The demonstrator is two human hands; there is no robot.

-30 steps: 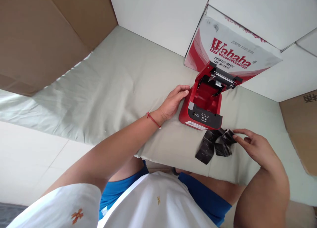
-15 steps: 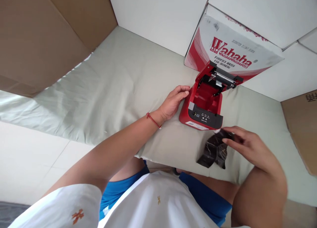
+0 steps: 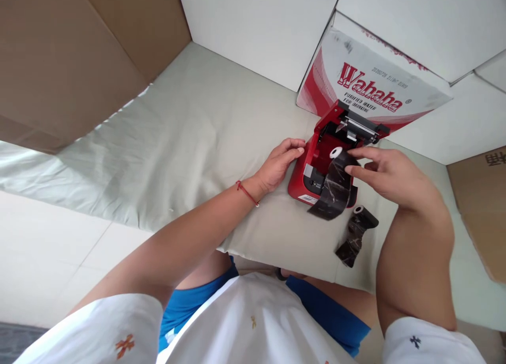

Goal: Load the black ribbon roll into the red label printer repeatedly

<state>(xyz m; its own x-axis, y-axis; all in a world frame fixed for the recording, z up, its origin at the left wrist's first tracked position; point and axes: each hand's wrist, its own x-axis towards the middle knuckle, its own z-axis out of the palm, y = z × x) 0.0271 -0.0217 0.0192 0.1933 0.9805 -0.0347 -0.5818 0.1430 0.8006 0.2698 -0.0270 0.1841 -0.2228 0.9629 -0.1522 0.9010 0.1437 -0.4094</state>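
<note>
Black roll (image 3: 337, 182) at red printer (image 3: 322, 149) | loose roll (image 3: 357, 232) near | carton (image 3: 371, 87) behind

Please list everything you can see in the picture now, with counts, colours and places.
Red device: 1, red and black, on the cloth, lid raised
Held roll: 1, black with white core, over the device, loose end hanging
Loose roll: 1, black with white core, on the cloth
Printed box: 1, white and red, behind the device
Cloth: 1, pale green, underneath
Cardboard: 2 areas, brown, left and right edges
Panels: several, white, back
Floor: 1, white, lower left
Bracelet: 1, red, left wrist
Shirt: 1, white, bottom
Shorts: 1, blue, bottom
Left hand: 1, bare, at the device's left side
Right hand: 1, bare, holding a roll
</note>
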